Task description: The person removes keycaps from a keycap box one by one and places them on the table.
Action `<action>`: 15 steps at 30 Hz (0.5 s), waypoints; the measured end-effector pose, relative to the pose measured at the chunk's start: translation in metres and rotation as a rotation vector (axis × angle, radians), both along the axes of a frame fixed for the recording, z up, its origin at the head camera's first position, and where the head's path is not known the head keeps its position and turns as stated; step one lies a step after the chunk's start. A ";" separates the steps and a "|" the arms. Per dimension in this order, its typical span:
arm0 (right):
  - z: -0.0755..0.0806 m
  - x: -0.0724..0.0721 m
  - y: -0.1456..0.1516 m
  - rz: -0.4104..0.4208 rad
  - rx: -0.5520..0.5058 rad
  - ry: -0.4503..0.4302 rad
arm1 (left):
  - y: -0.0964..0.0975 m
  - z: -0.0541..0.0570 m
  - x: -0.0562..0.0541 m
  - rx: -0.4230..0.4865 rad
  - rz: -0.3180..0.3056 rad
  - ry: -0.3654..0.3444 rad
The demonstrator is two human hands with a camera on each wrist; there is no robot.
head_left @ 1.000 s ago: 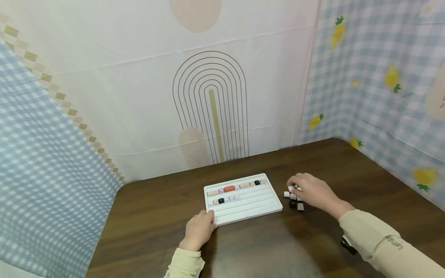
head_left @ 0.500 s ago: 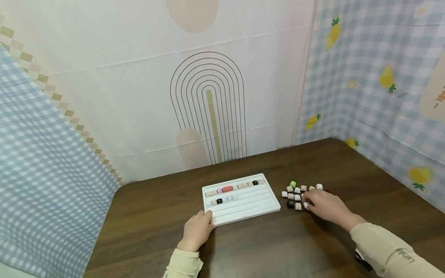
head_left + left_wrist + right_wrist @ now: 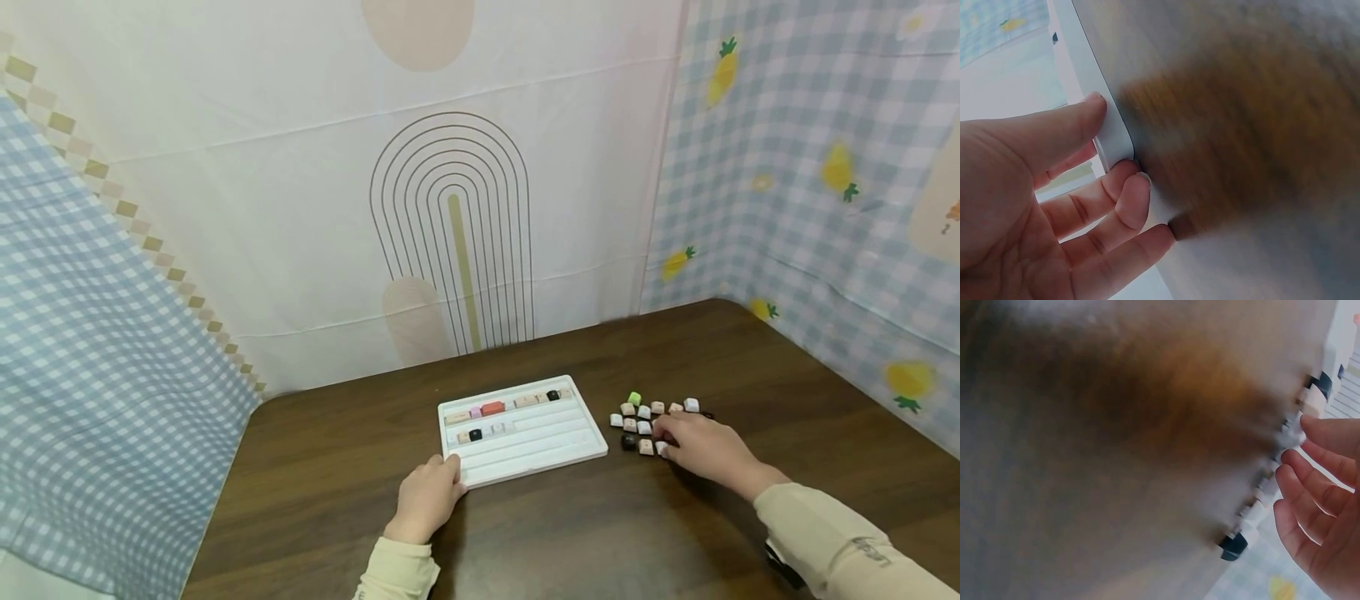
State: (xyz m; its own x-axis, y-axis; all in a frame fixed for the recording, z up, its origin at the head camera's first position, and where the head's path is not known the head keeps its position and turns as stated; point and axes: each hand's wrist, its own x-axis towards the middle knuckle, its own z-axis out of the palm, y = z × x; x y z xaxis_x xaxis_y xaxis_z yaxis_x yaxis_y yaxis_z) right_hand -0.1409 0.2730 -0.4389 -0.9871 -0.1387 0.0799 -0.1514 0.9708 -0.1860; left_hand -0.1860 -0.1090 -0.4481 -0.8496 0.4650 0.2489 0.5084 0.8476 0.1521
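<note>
A white tray [image 3: 540,443] with long parallel grooves lies on the table. Keycaps stand in its two rear rows, among them a red one [image 3: 492,408], a pink one [image 3: 475,412] and black ones. At its near left corner my left hand [image 3: 427,497] grips the edge, thumb on the rim [image 3: 1107,125] and fingers curled at the side. To the right of the tray, my right hand [image 3: 708,450] is at the near side of a group of loose keycaps, with a white keycap [image 3: 1295,432] between thumb and forefinger. The hand hides part of the group.
Several loose keycaps lie close together, including a green one [image 3: 634,399] at the back and a black one [image 3: 628,442] in front. The brown wooden table [image 3: 555,533] backs onto a patterned cloth [image 3: 585,250], with checked cloths at both sides.
My right hand has shifted right, from the left part of the keycap group to its near right side, uncovering the green keycap and others. The left hand stays at the tray corner.
</note>
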 end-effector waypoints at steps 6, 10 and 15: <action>0.016 -0.012 -0.002 -0.018 -0.027 0.028 | -0.001 0.002 0.000 -0.002 0.004 0.011; 0.022 -0.025 -0.013 -0.002 -0.026 0.078 | 0.000 0.003 0.001 -0.004 0.003 0.009; 0.024 -0.046 -0.042 0.040 -0.046 0.073 | 0.001 0.001 0.002 -0.004 -0.003 0.007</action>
